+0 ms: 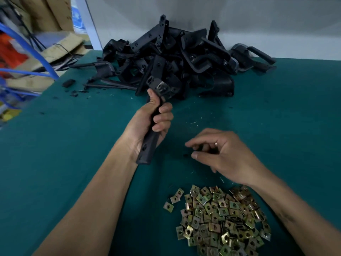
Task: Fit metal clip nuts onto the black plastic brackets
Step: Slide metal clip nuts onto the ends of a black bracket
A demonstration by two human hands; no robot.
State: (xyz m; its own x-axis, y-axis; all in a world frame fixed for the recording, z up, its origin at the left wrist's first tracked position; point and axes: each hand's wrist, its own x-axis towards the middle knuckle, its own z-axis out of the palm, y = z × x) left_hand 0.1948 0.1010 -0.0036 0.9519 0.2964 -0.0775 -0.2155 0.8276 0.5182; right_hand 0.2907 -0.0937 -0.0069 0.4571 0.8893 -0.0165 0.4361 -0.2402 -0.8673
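- A workshop or small factory assembly bench, covered in a green mat point(55, 145).
- Bulk parts lie loose: a heap of black plastic brackets point(175, 58), a pile of metal clip nuts point(221, 218).
- Cardboard boxes point(46, 12) and blue hoses point(27, 47) crowd the side.

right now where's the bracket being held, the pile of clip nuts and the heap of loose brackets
held bracket point(147, 146), head view, on its lower shaft below the left hand point(147, 124)
pile of clip nuts point(221, 218), head view, middle of the pile
heap of loose brackets point(184, 58), head view, centre of the heap
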